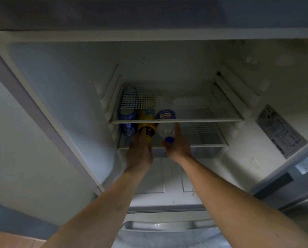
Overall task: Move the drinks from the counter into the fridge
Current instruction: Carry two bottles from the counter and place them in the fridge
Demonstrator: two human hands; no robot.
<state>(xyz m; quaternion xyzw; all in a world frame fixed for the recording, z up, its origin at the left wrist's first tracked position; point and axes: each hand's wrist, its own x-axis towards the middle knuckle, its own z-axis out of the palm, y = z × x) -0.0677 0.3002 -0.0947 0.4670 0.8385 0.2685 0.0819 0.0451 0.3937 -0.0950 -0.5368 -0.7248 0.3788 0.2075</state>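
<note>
**Two bottles going onto the lower fridge shelf**

I am looking down into the open fridge [60,83]. It is dim inside. Both of my arms reach in toward the left side of the lower shelf [208,145].

My left hand [139,154] is on the yellow bottle [147,127]. The fingers curl around its top end, and one finger points up along the bottle. The bottle has a dark drink inside and a yellow label. It leans back under the upper shelf [203,119], so I see part of it through the clear shelf above.

My right hand [178,145] holds the white bottle [165,131] near its neck. The fingers wrap around the right side and the thumb sits below the blue cap [169,139]. This bottle leans back too — its blue and red label shows through the upper shelf.

The two bottles are just beside each other, with the yellow one on the left.

A blue can [128,128] stands to the left of the yellow bottle, close to the fridge wall. I cannot tell if the can touches the bottle.

On the right inside wall there is a sticker [280,131] with small print I cannot read. At the bottom I see a grey handle [167,227] — it belongs to the part below the open fridge.
</note>
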